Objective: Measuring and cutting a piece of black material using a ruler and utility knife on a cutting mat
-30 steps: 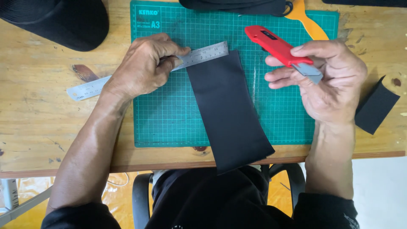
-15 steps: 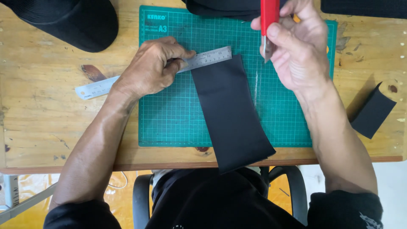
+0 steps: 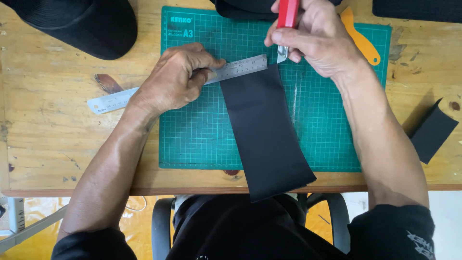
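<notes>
**Head view: ruler pressed at the strip's far edge, knife at its right end**

We see the left hand (image 3: 175, 79) pressing a steel ruler (image 3: 240, 69) flat onto a green cutting mat (image 3: 202, 139). Its fingers lie together on top of the ruler, thumb toward the strip. The ruler runs aslant: its left end rests on the wooden bench (image 3: 53, 139), and its right end lies along the far edge of a black strip (image 3: 264, 135) of sheet material.

The black strip lies flat on the mat, slightly tilted. Its near end overhangs the near edge of the bench.

The right hand (image 3: 317, 38) has its fingers clamped around a red utility knife (image 3: 288, 14). The metal tip points down, just beside the right end of the ruler, at the strip's far right corner.

A black cap (image 3: 82, 24) lies at the far left of the bench. An orange plastic tool (image 3: 361, 41) lies on the mat beyond the right wrist. A small black offcut (image 3: 433, 132) lies on the bench at the right.
</notes>
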